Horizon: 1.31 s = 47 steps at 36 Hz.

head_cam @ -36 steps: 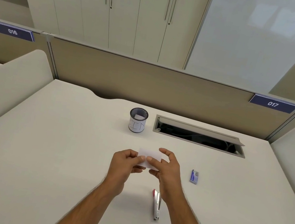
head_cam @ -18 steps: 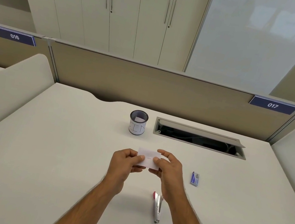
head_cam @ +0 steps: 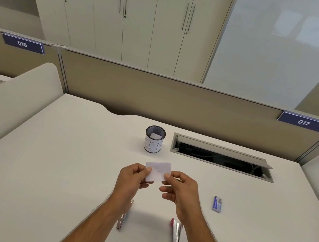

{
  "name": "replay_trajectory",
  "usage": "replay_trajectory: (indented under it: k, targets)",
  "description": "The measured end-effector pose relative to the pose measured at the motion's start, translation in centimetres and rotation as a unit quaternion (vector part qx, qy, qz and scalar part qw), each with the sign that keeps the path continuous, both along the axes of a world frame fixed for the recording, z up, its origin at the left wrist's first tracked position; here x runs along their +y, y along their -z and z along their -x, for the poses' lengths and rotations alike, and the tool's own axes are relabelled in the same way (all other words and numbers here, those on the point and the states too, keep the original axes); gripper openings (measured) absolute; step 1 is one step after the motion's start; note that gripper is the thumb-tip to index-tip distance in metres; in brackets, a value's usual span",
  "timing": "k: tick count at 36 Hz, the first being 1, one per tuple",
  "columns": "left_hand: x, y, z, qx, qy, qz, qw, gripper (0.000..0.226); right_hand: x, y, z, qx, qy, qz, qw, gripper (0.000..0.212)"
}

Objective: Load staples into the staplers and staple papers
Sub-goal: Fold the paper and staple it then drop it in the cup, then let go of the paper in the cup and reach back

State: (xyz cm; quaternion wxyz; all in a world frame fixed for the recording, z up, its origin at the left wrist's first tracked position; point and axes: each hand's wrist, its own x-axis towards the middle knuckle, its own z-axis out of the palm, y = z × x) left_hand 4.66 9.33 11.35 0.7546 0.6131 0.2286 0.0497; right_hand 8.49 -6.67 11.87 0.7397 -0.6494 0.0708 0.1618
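A small white slip of paper, with a staple near its middle, is held up above the white desk. My left hand pinches its left edge and my right hand pinches its right edge. Below my right wrist a white stapler with a pink tip lies on the desk. A second stapler lies partly hidden under my left forearm. A small blue staple box lies to the right of my right hand.
A black mesh cup holding paper slips stands behind the hands. To its right is an open cable hatch. Beige partitions close the desk at the back and rounded dividers stand at both sides.
Both hands have lifted the paper slightly and tilted it toward me. The view has shifted, and the second stapler under my left forearm now shows.
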Motion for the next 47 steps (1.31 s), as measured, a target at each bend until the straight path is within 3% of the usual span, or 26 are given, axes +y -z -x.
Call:
replay_trajectory:
  k: [6, 11, 18, 27, 34, 47]
  targets:
    - [1.0, 0.3, -0.7, -0.001, 0.002, 0.019, 1.0, 0.017, 1.1, 0.3, -1.2, 0.029, 0.025, -0.057, 0.998, 0.015]
    - [1.8, 0.5, -2.2, 0.004, -0.01, -0.037, 0.999, 0.013, 2.3, 0.3, -2.8, -0.002, 0.072, -0.051, 0.996, 0.008]
    - [3.1, 0.8, -5.4, 0.04, -0.037, -0.064, 0.996, 0.007, 4.6, -0.9, -7.2, -0.139, 0.153, 0.107, 0.973, 0.011]
    - [3.9, 1.6, -9.6, 0.049, -0.017, -0.094, 0.994, 0.013, 7.3, -1.5, -15.3, -0.281, 0.121, 0.281, 0.909, 0.019]
    - [4.5, 1.6, -12.9, 0.042, -0.012, -0.143, 0.989, 0.012, 8.6, 0.4, -19.0, -0.311, 0.07, 0.392, 0.863, 0.021]
    - [5.8, 3.2, -16.2, 0.053, -0.01, -0.165, 0.985, 0.011, 10.1, 3.6, -23.6, -0.297, 0.025, 0.45, 0.842, 0.025]
